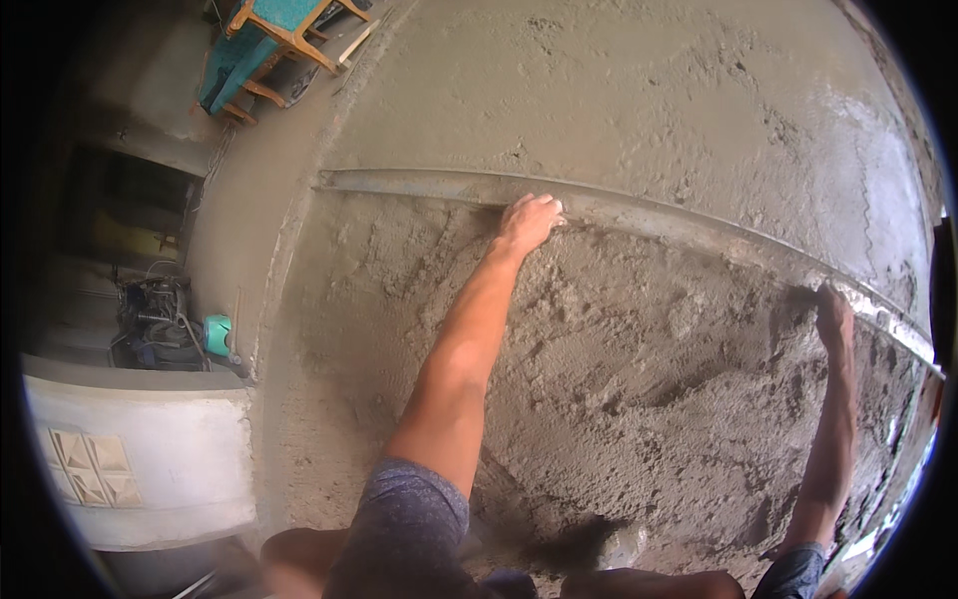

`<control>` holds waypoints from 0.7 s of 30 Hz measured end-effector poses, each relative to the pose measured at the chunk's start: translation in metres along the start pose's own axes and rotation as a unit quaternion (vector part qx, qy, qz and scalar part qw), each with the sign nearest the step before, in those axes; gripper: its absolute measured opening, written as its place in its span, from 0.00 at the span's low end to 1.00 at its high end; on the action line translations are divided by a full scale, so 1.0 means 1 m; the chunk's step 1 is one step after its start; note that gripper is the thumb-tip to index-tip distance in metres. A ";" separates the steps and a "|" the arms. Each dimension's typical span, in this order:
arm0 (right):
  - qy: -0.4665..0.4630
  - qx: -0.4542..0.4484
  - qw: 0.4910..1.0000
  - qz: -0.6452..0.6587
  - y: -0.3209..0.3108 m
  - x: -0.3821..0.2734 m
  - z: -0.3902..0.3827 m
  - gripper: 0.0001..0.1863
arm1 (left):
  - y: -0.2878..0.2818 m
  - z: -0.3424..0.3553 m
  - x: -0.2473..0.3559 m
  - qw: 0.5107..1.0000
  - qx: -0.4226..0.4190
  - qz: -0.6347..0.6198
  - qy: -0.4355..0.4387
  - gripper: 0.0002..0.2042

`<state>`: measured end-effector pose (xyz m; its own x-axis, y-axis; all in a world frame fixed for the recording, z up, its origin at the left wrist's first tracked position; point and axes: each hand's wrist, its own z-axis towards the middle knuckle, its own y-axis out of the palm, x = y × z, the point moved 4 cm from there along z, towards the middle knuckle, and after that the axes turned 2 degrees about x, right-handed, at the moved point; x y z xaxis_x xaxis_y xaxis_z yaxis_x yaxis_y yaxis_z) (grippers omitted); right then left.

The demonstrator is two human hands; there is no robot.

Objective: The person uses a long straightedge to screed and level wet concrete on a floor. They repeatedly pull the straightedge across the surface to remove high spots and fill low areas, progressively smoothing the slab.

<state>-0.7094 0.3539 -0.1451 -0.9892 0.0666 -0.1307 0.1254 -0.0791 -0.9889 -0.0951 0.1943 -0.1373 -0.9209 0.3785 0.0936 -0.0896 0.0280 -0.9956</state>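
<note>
A long straight metal screed bar (659, 222) lies across wet grey concrete, running from the left border to the far right. My left hand (531, 222) grips its near edge left of the middle, fingers curled around it. Toward the right end, my right hand (834, 309) is closed on the same bar. Beyond the bar the concrete (599, 90) looks mostly smooth, with some pits. On my side the rough concrete (619, 349) is lumpy and heaped against the bar. My bent legs show at the lower edge.
Wooden chairs with teal cushions (284, 25) stand at the upper left. Below them, past a ledge, sit a dark machine (160, 319) and a teal container (217, 334). A pale low wall (200, 459) with patterned blocks borders the lower left.
</note>
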 end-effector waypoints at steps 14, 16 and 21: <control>0.010 -0.061 0.998 -0.028 0.000 -0.046 0.010 0.08 | -0.009 -0.021 -0.027 0.998 0.030 0.005 0.063 0.08; 0.091 -0.159 0.983 0.004 -0.014 -0.014 0.005 0.09 | -0.007 -0.006 0.006 0.996 0.043 0.017 0.072 0.08; 0.103 -0.170 0.980 -0.021 -0.021 -0.018 -0.019 0.09 | -0.003 -0.010 0.009 0.996 -0.016 0.006 0.085 0.08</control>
<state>-0.6925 0.3728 -0.1231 -0.9623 0.2639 -0.0653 0.1366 0.2618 -0.9554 -0.0996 0.2071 -0.1332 -0.8440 0.5300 0.0819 -0.0645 0.0512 -0.9966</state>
